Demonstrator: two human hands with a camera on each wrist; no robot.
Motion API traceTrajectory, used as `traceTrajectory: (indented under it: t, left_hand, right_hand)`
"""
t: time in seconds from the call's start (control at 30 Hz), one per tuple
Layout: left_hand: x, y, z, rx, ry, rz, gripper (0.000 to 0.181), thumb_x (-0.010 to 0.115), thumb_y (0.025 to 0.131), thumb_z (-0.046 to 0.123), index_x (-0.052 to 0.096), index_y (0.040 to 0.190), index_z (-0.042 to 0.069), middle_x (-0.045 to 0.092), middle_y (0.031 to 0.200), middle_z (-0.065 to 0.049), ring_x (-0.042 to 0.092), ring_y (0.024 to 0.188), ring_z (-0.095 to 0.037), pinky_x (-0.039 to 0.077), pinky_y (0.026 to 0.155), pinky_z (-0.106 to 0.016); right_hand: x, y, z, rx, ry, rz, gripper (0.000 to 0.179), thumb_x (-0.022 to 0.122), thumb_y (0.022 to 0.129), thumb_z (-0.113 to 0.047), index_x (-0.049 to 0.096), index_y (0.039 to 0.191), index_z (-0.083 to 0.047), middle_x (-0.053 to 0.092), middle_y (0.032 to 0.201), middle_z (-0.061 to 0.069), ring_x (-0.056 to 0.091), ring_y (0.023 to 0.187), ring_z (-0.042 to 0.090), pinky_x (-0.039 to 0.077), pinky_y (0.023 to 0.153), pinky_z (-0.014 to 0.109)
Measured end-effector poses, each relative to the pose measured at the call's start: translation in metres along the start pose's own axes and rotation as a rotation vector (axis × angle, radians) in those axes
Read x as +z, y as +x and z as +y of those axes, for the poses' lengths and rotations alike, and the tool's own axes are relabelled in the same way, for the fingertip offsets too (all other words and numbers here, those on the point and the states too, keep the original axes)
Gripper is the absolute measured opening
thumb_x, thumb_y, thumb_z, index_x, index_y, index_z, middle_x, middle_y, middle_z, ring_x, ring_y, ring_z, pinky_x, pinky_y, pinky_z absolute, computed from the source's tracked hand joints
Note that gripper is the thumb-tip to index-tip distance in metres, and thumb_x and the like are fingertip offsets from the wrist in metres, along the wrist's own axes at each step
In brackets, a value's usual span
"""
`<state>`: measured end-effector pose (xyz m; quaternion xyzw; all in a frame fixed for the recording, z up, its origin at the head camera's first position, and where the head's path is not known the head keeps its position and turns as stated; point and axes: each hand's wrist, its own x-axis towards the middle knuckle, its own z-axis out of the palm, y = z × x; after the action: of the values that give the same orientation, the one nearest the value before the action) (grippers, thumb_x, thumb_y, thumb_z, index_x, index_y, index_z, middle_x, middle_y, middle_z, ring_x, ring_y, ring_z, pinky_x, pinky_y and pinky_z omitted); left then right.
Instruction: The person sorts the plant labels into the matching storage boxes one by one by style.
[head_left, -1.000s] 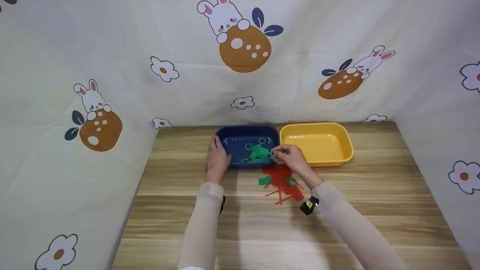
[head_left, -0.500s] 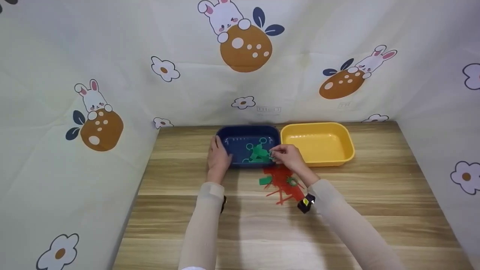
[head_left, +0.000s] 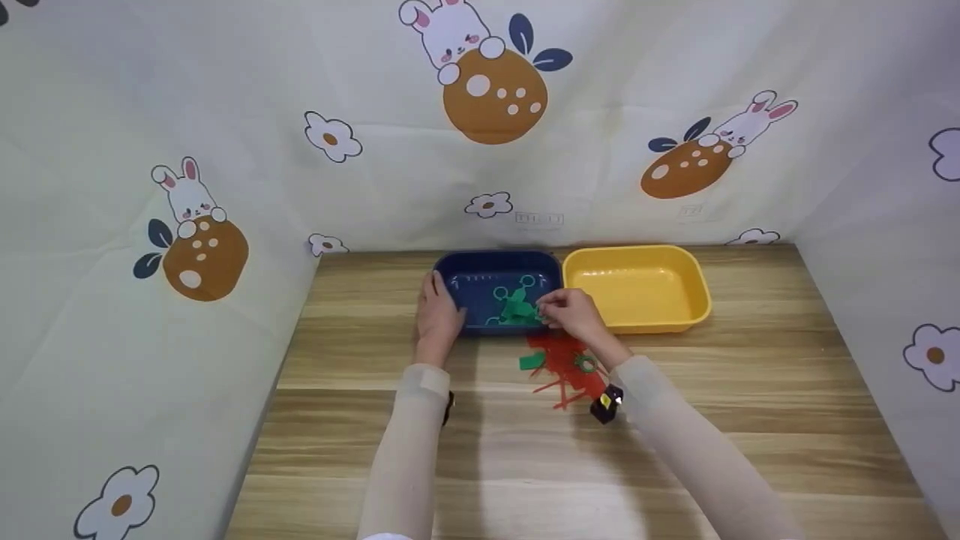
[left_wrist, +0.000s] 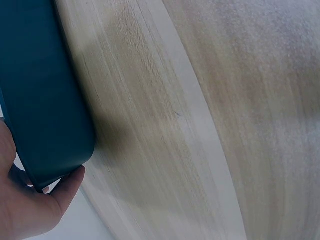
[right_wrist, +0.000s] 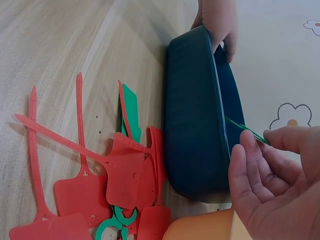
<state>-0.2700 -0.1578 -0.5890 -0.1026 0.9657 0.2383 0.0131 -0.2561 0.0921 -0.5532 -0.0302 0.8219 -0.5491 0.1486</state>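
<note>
My left hand (head_left: pixel 439 319) grips the left end of a dark blue plastic basin (head_left: pixel 471 292), thumb and fingers around its rim. Inside the basin lies a small heap of green plastic pieces (head_left: pixel 517 306), some with rings. At the basin's right end, my right hand (head_left: pixel 576 311) pinches a thin green plastic strip (right_wrist: pixel 257 136) between thumb and fingers; its far end reaches over the rim. In front of the basin is a pile of red plant labels (right_wrist: pixel 129 172) with square heads and pointed stems. A green ring piece (right_wrist: pixel 116 220) and a flat green piece (right_wrist: pixel 131 111) lie among them.
A yellow basin (head_left: pixel 634 296) stands right beside the blue one. Both rest on a wood-grain table (head_left: pixel 525 465), close to a cloth wall (head_left: pixel 405 180) printed with rabbits and flowers. A dark wrist camera (head_left: pixel 606 405) hangs near the red pile.
My right forearm and wrist camera have shifted slightly left, and the right fingers reach a little further over the blue basin. The left hand keeps its grip on the basin.
</note>
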Motion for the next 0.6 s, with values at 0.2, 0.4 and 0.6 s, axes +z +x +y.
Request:
traceTrajectory:
  t: [0.2, 0.4, 0.6]
  left_hand:
    - [0.0004, 0.0007, -0.0008, 0.004, 0.001, 0.004, 0.088, 0.069, 0.094, 0.023, 0.015, 0.158, -0.001, 0.018, 0.163, -0.022, 0.032, 0.146, -0.042, 0.036, 0.117, -0.048]
    - [0.0006, 0.0008, -0.0012, 0.008, 0.004, 0.008, 0.087, 0.07, 0.094, 0.023, 0.016, 0.158, -0.001, 0.019, 0.163, -0.022, 0.031, 0.147, -0.041, 0.034, 0.119, -0.047]
    - [0.0004, 0.0008, -0.0004, 0.006, 0.017, 0.007, 0.087, 0.069, 0.094, 0.023, 0.015, 0.158, -0.001, 0.019, 0.163, -0.022, 0.034, 0.146, -0.041, 0.035, 0.118, -0.046]
  right_hand:
    - [0.0017, 0.001, 0.0, 0.0, -0.02, -0.005, 0.025, 0.06, 0.097, -0.006, 0.069, 0.113, 0.011, 0.074, 0.1, 0.022, 0.067, 0.071, 0.008, 0.061, 0.081, 0.042]
    - [0.0036, 0.0019, 0.0018, -0.004, -0.036, -0.01, 0.025, 0.061, 0.097, -0.007, 0.069, 0.113, 0.01, 0.074, 0.1, 0.023, 0.067, 0.07, 0.009, 0.06, 0.083, 0.046]
    - [0.0047, 0.0024, 0.0023, 0.011, -0.032, -0.008, 0.024, 0.06, 0.097, -0.005, 0.069, 0.113, 0.01, 0.073, 0.104, 0.023, 0.067, 0.071, 0.009, 0.061, 0.083, 0.044]
